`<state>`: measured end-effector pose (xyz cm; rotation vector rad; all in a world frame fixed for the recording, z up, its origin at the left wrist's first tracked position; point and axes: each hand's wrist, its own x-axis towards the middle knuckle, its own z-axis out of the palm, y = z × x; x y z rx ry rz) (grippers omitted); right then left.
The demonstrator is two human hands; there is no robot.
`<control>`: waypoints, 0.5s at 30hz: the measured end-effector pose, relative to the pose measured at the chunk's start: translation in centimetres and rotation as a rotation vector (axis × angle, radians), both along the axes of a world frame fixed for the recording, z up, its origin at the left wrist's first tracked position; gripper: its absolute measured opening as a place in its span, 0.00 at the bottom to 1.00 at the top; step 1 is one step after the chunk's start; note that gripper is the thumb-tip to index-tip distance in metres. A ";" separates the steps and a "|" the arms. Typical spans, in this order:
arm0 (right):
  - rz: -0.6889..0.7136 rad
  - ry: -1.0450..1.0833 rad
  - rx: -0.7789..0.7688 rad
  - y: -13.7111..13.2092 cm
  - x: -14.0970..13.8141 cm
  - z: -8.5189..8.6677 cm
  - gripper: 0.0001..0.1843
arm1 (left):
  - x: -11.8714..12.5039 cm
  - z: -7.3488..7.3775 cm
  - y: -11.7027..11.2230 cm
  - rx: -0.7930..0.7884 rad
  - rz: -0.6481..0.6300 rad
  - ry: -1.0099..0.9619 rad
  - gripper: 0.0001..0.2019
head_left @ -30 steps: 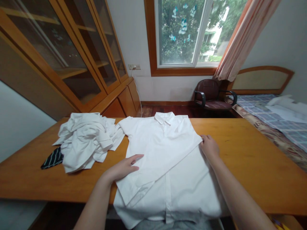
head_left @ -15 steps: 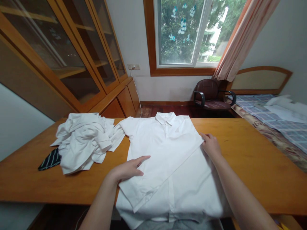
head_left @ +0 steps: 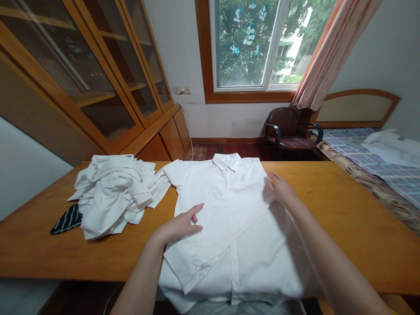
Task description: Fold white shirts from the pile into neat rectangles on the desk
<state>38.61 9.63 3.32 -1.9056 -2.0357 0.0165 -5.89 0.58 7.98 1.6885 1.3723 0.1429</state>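
Note:
A white button-up shirt (head_left: 216, 192) lies spread front up on the table, its collar toward the far edge. The sleeve on the right is folded diagonally across the front, its cuff end (head_left: 193, 275) at the lower left. My left hand (head_left: 182, 225) is open over the left side of the shirt, thumb and index finger apart. At the shirt's right edge, below the shoulder, my right hand (head_left: 282, 189) has its fingers stretched by the sleeve fold, holding nothing that I can see. The shirt's hem hangs over the near table edge.
A crumpled heap of white clothes (head_left: 113, 192) lies on the left of the wooden table (head_left: 344, 210), touching the shirt's other sleeve. A dark striped cloth (head_left: 67, 219) pokes out beneath it. Beyond are a glass-door cabinet (head_left: 108, 87), an armchair (head_left: 288, 129) and a bed (head_left: 370, 144).
My right hand has moved left and slightly away from me along the shirt's edge. My left hand has shifted slightly up, its index finger and thumb spread wider.

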 end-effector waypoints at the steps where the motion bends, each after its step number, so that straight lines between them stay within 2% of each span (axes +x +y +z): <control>1: 0.019 -0.014 -0.005 0.5 -1.0 -0.1 0.27 | 0.2 -0.2 0.0 0.004 0.009 -0.001 0.43; 4: 0.072 -0.039 -0.024 1.7 -3.6 -0.9 0.29 | 0.5 -0.6 -0.5 0.007 0.012 -0.021 0.42; 7: 0.063 -0.097 -0.085 3.0 -5.1 -2.0 0.31 | 0.2 -0.5 -1.2 -0.038 -0.012 -0.098 0.41; 11: -0.011 -0.130 -0.162 4.5 -5.2 -3.1 0.34 | -0.8 -0.7 -1.8 -0.112 -0.001 -0.149 0.42; 15: -0.030 -0.123 -0.160 5.4 -4.7 -3.4 0.34 | -1.7 -1.5 -2.1 -0.131 0.057 -0.177 0.41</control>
